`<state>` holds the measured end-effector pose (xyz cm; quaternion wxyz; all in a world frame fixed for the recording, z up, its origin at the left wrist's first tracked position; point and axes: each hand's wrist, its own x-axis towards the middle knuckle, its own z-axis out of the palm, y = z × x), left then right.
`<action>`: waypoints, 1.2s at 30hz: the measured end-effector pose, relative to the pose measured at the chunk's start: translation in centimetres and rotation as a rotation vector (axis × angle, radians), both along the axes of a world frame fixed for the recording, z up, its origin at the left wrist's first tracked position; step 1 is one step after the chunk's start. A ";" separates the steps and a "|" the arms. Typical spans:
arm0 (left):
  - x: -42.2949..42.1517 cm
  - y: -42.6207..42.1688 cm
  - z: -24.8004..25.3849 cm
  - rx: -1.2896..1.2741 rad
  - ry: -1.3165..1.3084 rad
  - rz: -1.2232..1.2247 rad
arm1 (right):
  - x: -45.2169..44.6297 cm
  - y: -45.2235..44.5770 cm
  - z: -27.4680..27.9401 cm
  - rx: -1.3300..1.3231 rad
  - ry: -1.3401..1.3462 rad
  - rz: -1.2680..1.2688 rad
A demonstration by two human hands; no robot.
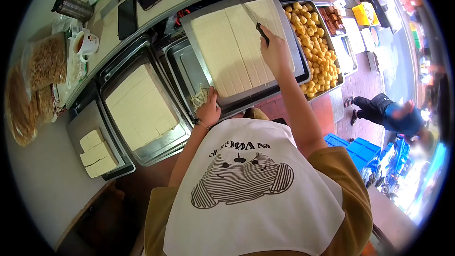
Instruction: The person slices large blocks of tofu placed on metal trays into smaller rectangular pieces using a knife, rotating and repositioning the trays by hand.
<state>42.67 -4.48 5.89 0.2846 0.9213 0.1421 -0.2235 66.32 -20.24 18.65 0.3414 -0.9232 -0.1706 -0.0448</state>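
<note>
A large pale slab that looks like tofu point(215, 38) lies on a flat metal sheet, with long cut lines running across it. My right hand point(276, 53) is closed round the black handle of a knife point(263, 33). Its thin blade rests over the far part of the slab, along a cut. At the sheet's near left corner, my left hand point(208, 110) touches the edge with its fingers stretched out. Beside those fingers, thin pale trimmings point(199, 97) lie in the metal tray point(182, 61) under the sheet.
Left of me stand a tray with another cut slab point(141, 106) and one with several pale blocks point(98, 154). Golden fried balls point(313, 45) fill a tray at right. Two phones point(127, 18), a mug point(86, 44) and bagged food point(45, 61) are at the left. A person point(398, 116) is outside.
</note>
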 end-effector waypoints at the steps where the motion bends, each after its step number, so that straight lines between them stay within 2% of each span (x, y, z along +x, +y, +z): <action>1: 0.0 0.1 0.0 -0.020 0.006 0.005 | 0.1 -0.1 -0.6 0.002 -0.014 0.005; 15: -0.1 0.5 -0.9 -0.066 -0.010 -0.013 | 0.4 0.7 -1.0 -0.041 -0.007 0.006; 18: -0.2 0.6 -0.9 -0.058 -0.014 -0.013 | 0.5 1.2 -0.7 -0.088 0.069 0.002; 26: 0.0 0.4 0.1 -0.055 0.017 -0.004 | 1.0 0.9 -2.0 -0.051 0.065 0.006; 29: -0.4 0.3 -0.7 -0.033 -0.069 0.001 | 1.1 0.6 -2.3 -0.077 0.061 0.023; 36: -0.4 0.3 -1.2 -0.035 -0.062 0.000 | 0.3 -0.1 -2.3 -0.104 0.051 0.010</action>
